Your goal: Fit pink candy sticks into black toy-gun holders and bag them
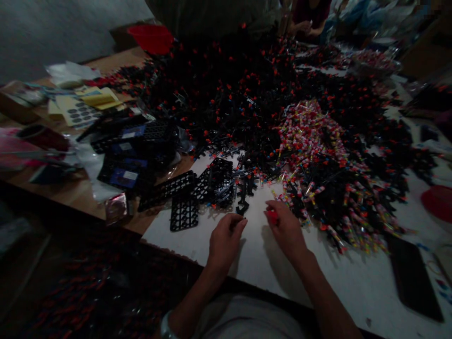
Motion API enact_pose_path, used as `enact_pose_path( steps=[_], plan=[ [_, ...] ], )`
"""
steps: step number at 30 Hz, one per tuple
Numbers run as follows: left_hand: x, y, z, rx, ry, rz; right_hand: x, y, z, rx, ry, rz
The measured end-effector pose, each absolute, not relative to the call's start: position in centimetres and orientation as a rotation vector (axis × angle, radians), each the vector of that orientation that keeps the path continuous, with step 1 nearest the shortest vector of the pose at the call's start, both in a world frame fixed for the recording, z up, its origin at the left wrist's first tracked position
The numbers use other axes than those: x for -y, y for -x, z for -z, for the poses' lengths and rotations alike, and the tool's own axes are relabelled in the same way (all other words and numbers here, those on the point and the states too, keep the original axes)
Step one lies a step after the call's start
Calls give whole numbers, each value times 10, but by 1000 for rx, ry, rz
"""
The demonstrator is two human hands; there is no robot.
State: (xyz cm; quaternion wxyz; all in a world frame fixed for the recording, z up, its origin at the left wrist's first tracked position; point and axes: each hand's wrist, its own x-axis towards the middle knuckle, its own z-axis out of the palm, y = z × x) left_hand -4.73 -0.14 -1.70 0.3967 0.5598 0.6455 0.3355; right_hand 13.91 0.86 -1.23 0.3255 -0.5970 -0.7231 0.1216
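My left hand (225,238) is over the white board (254,249) with thumb and fingers pinched together. Whatever is between them is too dark to make out. Just beyond its fingertips lies a small black toy gun (243,195). To the right, the curled fingers of my right hand (285,228) hold a small red piece (271,215). Black perforated plastic racks (184,213) lie left of the hands. Past my right hand spreads a heap of pink and yellow wrapped tubes (310,134).
A large pile of black toy guns with orange tips (226,89) covers the far table. A black phone-like slab (415,278) lies at right. Packets with blue labels (125,176) and sticker sheets (83,110) are at left. A red basin (151,38) and another person's hands (304,28) are behind.
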Motion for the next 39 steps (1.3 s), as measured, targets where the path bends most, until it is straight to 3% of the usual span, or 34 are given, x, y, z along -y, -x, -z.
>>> enact_pose_path(
  steps=[5, 9, 18, 22, 25, 30, 39],
  plan=[
    [19, 44, 8, -1581, -1273, -654, -29, -98, 23, 2370, 1695, -485],
    [25, 52, 3, -1617, -1473, -497, -18, -115, 19, 2393, 1736, -518],
    [17, 60, 6, -1617, -1690, -594, -1, -127, 14, 2509, 1711, -574],
    [25, 56, -3, -1626, -1553, -654, 5, -132, 23, 2180, 1760, -634],
    [26, 44, -3, -1455, -1304, -594, 15, -131, 21, 1918, 1549, -806],
    [12, 26, 7, -1262, -829, -848, 31, -124, 16, 1636, 1377, -1127],
    [7, 27, 9, -1221, -616, -865, 31, -139, 21, 1343, 1510, -1129]
  ],
)
